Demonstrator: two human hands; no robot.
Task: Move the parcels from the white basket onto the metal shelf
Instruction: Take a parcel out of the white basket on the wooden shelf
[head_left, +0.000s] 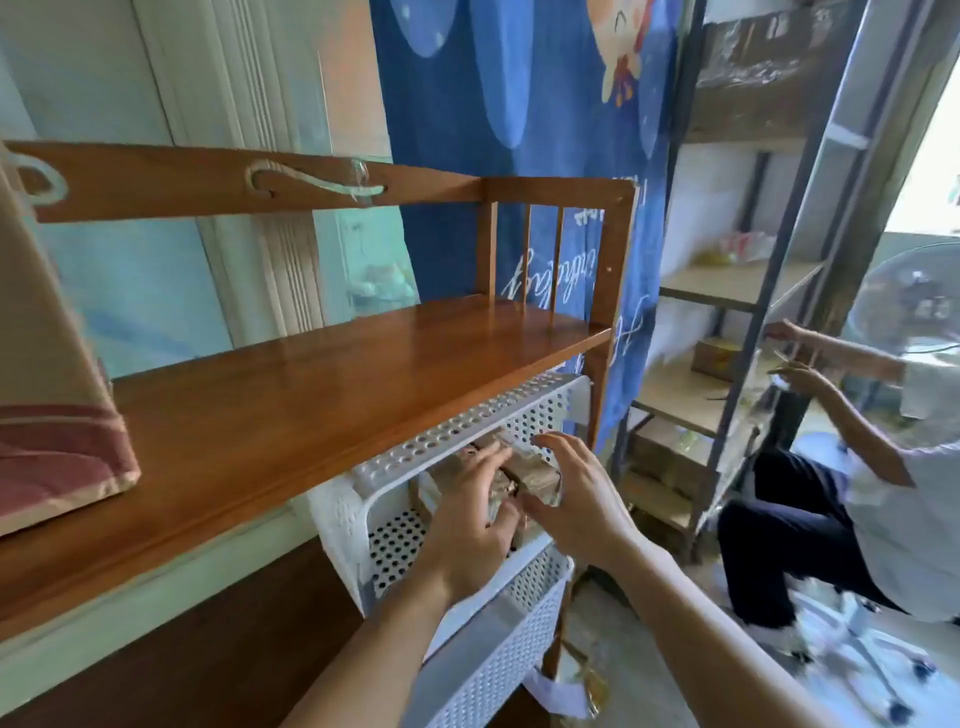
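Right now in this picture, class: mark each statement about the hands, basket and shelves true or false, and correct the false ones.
1. Both hands reach into the white basket. True: the left hand and right hand are on the parcels inside it.
2. The basket sits on top of the wooden shelf. False: it sits under the shelf board.
3. The metal shelf stands to the right. True.
4. A parcel is already held above the metal shelf. False: the parcels in hand are inside the basket.
5. A second person is near the metal shelf. True.
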